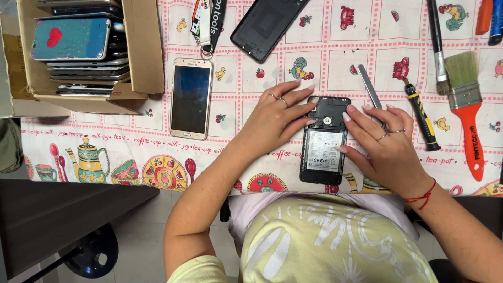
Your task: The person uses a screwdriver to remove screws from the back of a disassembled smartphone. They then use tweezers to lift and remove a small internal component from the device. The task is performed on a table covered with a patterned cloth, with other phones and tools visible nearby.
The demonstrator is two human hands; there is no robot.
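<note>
Apparently steadying it for work, the left hand [272, 118] and right hand [385, 144] press open fingertips on the opened smartphone [323, 140], battery exposed; its removed back cover [265, 23] lies above-left of it, a screwdriver [422, 118] right.

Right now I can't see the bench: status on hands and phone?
Left hand and right hand flat either side, fingers touching open black phone. Back cover off, battery showing. Metal pry tool beside right hand.
</note>
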